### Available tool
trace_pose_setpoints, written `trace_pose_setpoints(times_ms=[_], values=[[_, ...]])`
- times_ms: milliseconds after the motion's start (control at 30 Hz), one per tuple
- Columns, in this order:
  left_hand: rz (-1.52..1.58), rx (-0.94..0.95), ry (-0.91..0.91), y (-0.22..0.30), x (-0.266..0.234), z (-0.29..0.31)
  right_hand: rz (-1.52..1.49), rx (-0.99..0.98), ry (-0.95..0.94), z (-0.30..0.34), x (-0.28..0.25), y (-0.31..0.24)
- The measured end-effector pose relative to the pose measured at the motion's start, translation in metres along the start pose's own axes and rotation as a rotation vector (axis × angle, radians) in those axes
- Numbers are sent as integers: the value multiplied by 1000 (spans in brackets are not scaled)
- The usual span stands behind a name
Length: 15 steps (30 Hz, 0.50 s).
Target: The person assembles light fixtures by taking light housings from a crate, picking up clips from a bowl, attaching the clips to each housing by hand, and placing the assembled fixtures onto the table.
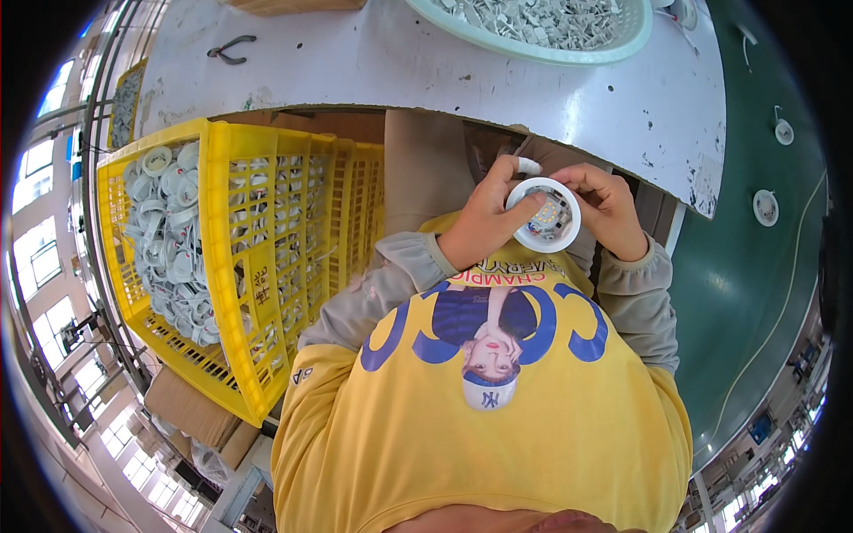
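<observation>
Both hands meet a little right of the frame's centre, just below the table edge, around a round white lamp housing [544,214]. Left hand [487,224] grips its rim, thumb laid across the open face; right hand [611,209] cups the far side, fingers curled. At the left sits a yellow crate [233,266] full of white lamp parts [169,235]. On the white table [400,67] above lie pliers [229,49] and a pale green basket [613,44].

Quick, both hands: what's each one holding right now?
Left hand: closed on the round white lamp housing, thumb across its open face.
Right hand: gripping the same housing from the other side.
</observation>
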<state>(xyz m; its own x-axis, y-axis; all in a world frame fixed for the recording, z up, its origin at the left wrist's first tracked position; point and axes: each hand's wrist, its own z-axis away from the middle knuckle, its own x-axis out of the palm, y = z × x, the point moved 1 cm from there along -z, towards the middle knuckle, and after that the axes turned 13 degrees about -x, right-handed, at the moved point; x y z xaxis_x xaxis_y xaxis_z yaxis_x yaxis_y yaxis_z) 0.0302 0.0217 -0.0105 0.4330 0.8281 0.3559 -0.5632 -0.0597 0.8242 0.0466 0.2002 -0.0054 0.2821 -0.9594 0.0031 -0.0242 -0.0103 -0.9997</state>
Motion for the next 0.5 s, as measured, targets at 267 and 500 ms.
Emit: trace_pose_setpoints(times_ms=[267,500], values=[[-152,24,-48,-6,-3,-3,-123,-10,53,6,0,6],[-267,70,-50,-6,-4,-4,-64,-38,36,9,-1,8]])
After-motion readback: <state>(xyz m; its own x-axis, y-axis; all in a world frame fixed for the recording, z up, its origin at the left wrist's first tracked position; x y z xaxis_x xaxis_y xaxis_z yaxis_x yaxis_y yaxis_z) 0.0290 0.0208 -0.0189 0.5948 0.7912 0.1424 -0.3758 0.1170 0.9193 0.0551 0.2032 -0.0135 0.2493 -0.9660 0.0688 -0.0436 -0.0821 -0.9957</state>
